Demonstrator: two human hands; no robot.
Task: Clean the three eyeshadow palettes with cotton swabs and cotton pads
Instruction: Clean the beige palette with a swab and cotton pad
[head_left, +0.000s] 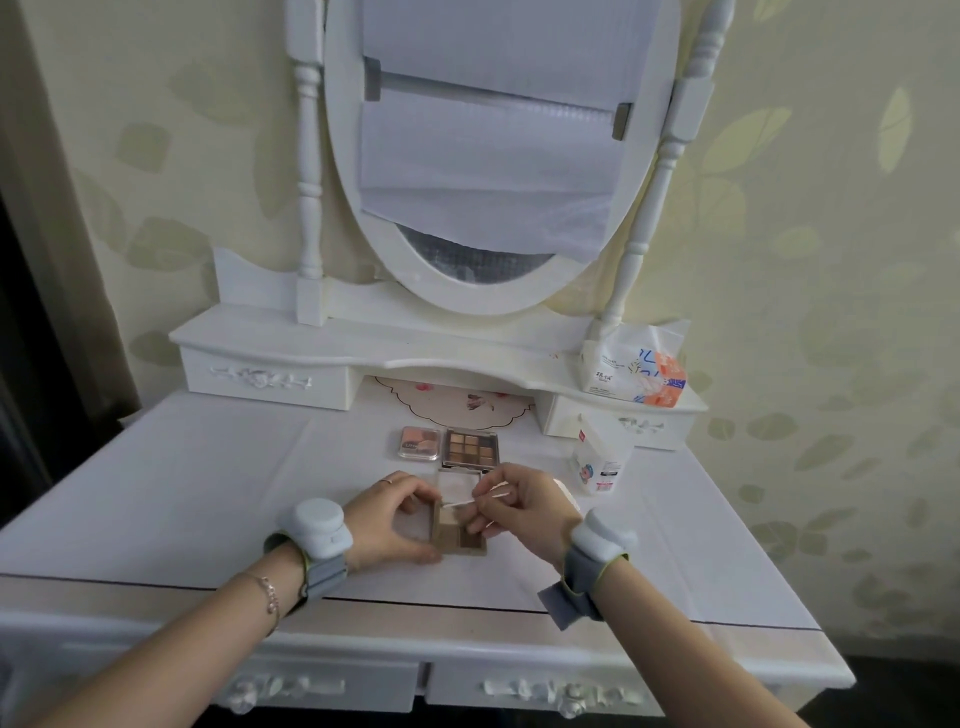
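We see a white desk (208, 493). At 12 o'clock of our hands sit a nine-pan brown palette (470, 448) and a pink palette (420, 442), label unreadable. Open beige palette (462, 532) at center; our left hand (389, 519) grips its left edge, our right hand (519, 512) pinches a cotton swab (465, 502) over the pans.

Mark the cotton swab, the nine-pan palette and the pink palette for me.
cotton swab (460, 502): head view, on the white stick near its left tip.
nine-pan palette (470, 447): head view, on the middle pan of the brown grid.
pink palette (420, 442): head view, on the centre of its clear lid.
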